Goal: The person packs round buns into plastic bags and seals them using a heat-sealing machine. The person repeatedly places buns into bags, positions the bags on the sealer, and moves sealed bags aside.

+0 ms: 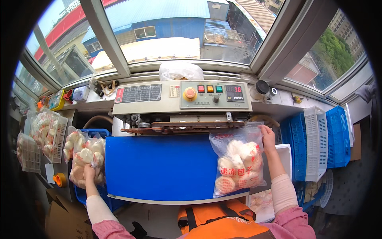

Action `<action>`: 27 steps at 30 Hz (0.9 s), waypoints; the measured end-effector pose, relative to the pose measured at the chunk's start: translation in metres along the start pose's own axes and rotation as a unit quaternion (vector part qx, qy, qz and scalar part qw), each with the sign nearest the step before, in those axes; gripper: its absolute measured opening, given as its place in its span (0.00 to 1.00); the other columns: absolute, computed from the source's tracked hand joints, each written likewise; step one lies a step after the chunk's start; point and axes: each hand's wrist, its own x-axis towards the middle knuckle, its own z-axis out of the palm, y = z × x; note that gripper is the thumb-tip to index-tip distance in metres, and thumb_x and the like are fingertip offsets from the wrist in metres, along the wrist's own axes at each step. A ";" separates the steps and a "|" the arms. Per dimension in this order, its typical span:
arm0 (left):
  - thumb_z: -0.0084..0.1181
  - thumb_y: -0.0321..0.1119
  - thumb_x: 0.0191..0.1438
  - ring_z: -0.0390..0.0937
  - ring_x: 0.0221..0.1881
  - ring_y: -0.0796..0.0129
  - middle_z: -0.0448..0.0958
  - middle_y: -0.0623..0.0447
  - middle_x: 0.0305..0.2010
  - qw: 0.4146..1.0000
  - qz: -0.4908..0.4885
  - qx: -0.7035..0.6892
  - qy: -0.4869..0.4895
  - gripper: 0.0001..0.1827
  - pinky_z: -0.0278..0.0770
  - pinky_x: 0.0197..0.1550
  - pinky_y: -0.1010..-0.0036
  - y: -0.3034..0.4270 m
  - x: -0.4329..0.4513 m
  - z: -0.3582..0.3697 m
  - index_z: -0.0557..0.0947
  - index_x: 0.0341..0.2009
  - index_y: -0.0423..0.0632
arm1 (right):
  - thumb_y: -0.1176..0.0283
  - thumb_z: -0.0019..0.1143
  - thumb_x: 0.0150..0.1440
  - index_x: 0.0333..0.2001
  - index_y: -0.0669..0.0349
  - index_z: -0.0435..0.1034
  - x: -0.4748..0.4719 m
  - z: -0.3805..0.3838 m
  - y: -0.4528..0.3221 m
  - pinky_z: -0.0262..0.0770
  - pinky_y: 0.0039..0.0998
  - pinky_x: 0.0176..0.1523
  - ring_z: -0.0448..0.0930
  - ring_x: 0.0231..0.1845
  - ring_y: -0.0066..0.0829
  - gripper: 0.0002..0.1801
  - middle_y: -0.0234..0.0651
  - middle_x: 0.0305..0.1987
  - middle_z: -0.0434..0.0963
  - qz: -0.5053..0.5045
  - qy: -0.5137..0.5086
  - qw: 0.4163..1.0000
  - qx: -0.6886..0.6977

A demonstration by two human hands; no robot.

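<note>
At the belt's right end, my right hand (267, 136) pinches the top right corner of a clear plastic bag of buns (238, 167) with red printing. This bag lies on the blue conveyor belt (158, 167), its upper edge by the sealing band of a band sealer (182, 95). Over on the left, my left hand (89, 172) grips the front of another bag of buns (86, 155). That bag rests at a blue plastic crate (80, 194), beside the belt's left end. Its lower part is partly hidden by my fingers.
More bagged buns (44, 131) sit in white baskets at the far left, near an orange tape roll (60, 180). A white foam box (283, 149) stands right of the belt. Stacked blue and white crates (316, 143) rise beyond it. A cardboard box (67, 221) is at lower left.
</note>
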 end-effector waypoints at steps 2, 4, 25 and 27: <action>0.48 0.34 0.56 0.69 0.58 0.51 0.71 0.45 0.59 0.940 0.033 -0.135 0.311 0.20 0.65 0.59 0.63 -0.120 0.001 -0.040 0.76 0.53 0.46 | 0.64 0.50 0.63 0.38 0.60 0.78 0.006 0.053 0.010 0.60 0.16 0.28 0.64 0.23 0.09 0.13 0.19 0.24 0.72 0.007 -0.061 0.997 0.055; 0.45 0.30 0.57 0.70 0.56 0.51 0.72 0.44 0.57 0.883 0.149 -0.143 0.423 0.19 0.66 0.59 0.62 -0.002 -0.018 0.007 0.75 0.52 0.42 | 0.62 0.48 0.65 0.38 0.59 0.78 -0.016 0.023 -0.022 0.61 0.15 0.26 0.65 0.21 0.09 0.15 0.20 0.21 0.70 0.049 -0.022 0.998 0.011; 0.42 0.36 0.66 0.75 0.50 0.68 0.77 0.50 0.49 0.859 0.339 -0.379 -0.068 0.15 0.70 0.50 0.74 0.260 -0.325 0.153 0.75 0.52 0.44 | 0.68 0.45 0.64 0.41 0.61 0.75 -0.222 -0.265 0.138 0.67 0.16 0.29 0.71 0.24 0.13 0.12 0.25 0.25 0.73 0.172 0.310 0.934 0.045; 0.43 0.38 0.66 0.75 0.51 0.67 0.77 0.50 0.50 0.871 0.338 -0.350 -0.071 0.16 0.70 0.51 0.74 0.262 -0.328 0.151 0.74 0.53 0.45 | 0.68 0.46 0.64 0.40 0.61 0.75 -0.267 -0.254 0.194 0.69 0.16 0.31 0.72 0.25 0.14 0.12 0.26 0.25 0.74 0.257 0.288 0.922 0.027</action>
